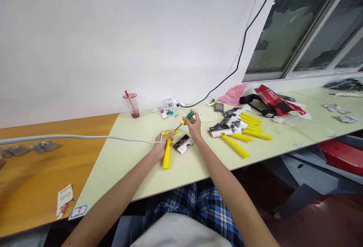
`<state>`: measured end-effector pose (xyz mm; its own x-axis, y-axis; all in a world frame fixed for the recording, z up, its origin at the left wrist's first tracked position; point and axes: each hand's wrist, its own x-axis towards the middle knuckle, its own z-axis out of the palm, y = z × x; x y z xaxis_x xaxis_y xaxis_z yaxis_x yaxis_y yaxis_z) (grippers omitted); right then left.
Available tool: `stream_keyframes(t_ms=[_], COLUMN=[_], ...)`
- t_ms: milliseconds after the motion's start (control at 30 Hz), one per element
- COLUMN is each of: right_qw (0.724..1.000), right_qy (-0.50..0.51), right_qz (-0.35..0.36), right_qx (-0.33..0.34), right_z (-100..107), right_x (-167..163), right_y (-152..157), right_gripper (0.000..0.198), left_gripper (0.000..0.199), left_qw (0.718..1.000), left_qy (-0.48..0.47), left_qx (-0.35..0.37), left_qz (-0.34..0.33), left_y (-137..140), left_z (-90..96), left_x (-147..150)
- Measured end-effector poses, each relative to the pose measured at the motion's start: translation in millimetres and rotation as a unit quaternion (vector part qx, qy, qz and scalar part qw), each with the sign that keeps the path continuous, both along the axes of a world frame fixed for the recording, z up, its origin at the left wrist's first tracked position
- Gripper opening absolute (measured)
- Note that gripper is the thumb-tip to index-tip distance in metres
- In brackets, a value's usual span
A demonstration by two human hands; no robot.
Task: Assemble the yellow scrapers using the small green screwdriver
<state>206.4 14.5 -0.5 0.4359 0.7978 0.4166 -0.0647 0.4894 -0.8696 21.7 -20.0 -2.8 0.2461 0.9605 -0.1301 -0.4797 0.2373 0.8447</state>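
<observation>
My left hand [160,148] is closed around a yellow T-shaped scraper [166,158], its handle pointing toward me. In my right hand [194,126] is a screwdriver [189,115] with a green and yellow handle. The screwdriver's shaft slants down to the left, its tip at the scraper's head beside my left fingers. Whether the tip sits in a screw is too small to tell. Between my hands, a black and silver packaging card [183,144] lies on the table. To the right is a pile of more yellow scrapers [235,145] with similar cards on their heads.
A plastic cup [134,105] with a red straw stands near the wall. White chargers [170,102] and cables lie at the back. A pale cable [85,136] crosses in front from the left. Red packaging [269,98] and a pink bag [233,95] lie back right.
</observation>
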Motion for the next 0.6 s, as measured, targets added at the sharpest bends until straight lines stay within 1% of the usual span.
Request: stream_keyframes(t_ms=[200,433,600], right_qw=[1.000,1.000,1.000], right_qy=[0.006,0.022,0.016], right_qz=[-0.007,-0.015,-0.011], right_qx=[-0.005,-0.005,-0.017], right_z=[-0.2,-1.0,-1.7], right_x=[-0.6,0.6,0.5], right_y=[-0.3,2.0,2.2], right_gripper=[0.089,0.087,0.086], left_gripper=[0.033,0.033,0.028], left_qw=[1.000,1.000,0.999], left_qy=[-0.007,-0.018,-0.029], left_qx=[-0.005,-0.012,-0.014], left_qz=[-0.014,-0.020,-0.023], left_y=[1.2,4.3,5.0], left_z=[-0.8,-4.9,-6.1], left_x=[-0.8,-0.6,-0.3])
